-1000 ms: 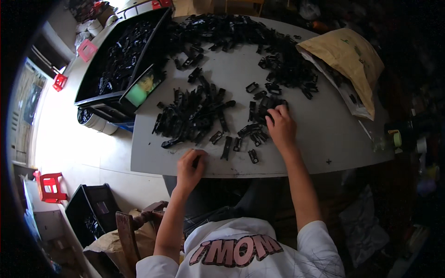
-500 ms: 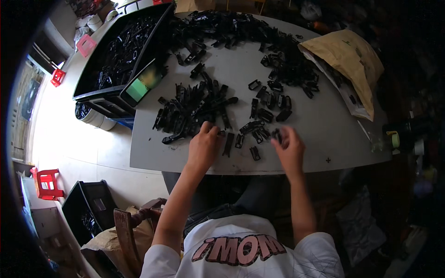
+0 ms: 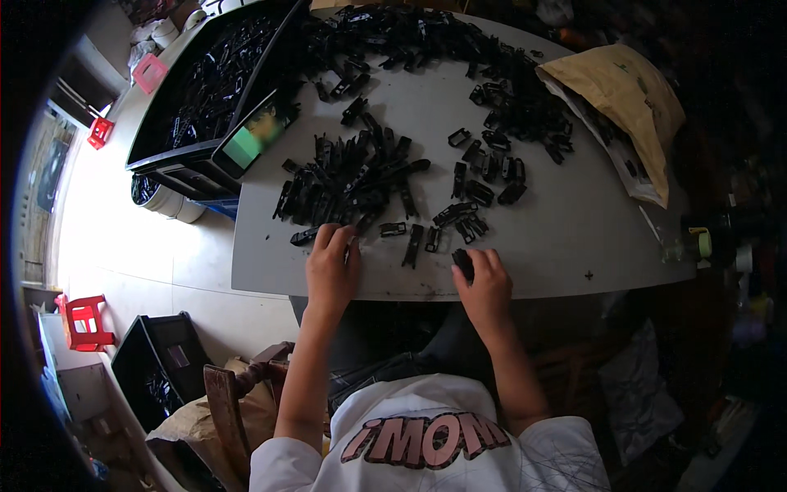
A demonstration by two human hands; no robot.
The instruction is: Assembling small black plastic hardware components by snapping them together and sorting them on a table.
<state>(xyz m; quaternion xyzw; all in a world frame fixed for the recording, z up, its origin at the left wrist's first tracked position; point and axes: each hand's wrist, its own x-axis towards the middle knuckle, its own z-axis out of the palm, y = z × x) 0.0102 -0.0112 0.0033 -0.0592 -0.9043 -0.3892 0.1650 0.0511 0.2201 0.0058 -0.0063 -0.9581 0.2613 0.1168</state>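
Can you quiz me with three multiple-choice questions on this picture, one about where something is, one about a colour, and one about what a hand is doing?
1. Where does the brown paper bag lie on the grey table?
A. at its far right
B. at its near left corner
C. under it

2. What colour is the small stool on the floor at the left?
A. blue
B. red
C. white

3. What is the right hand doing?
A. lying flat and empty
B. holding a small black plastic part
C. gripping the phone

Answers:
1 A, since the bag sits at the table's far right edge.
2 B, since the stool is plainly red.
3 B, since a black piece sticks out above the fingers, while the left hand rests by the pile of black parts.
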